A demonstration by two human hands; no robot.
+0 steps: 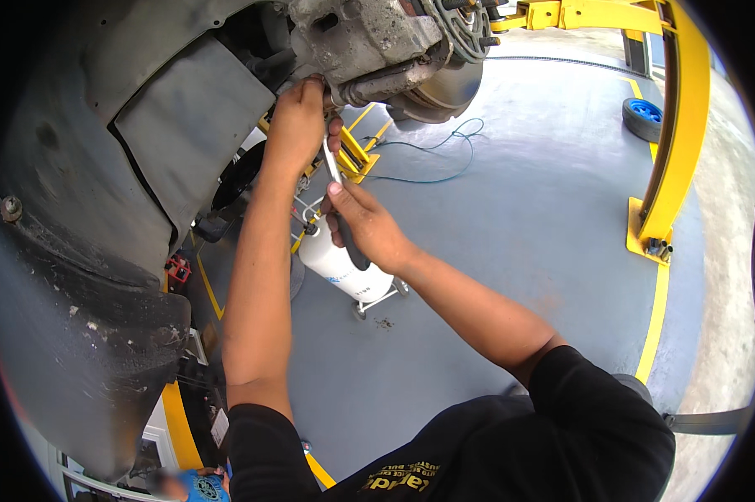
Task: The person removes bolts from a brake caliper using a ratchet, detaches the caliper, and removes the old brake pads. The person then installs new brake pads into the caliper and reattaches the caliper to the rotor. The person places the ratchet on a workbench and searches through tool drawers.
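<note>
Up at the top centre, a worn grey brake caliper (336, 42) sits over a brake disc (440, 92) on the raised car. My left hand (298, 117) is closed just beneath the caliper, its fingers curled round the upper end of a ratchet wrench (331, 159). The tool's head is hidden by those fingers and the caliper. Lower down, my right hand (365, 222) grips the wrench's black handle, thumb lying along the metal shaft. The wrench slants from the caliper down toward my right forearm.
The dark wheel-arch liner (193, 109) fills the left side. Below my hands stands a white wheeled tank (344, 263). A yellow lift post (683, 125) rises at right, near a blue-rimmed wheel (643, 117). A thin hose (469, 155) lies on the floor. A person in blue (203, 485) is at bottom left.
</note>
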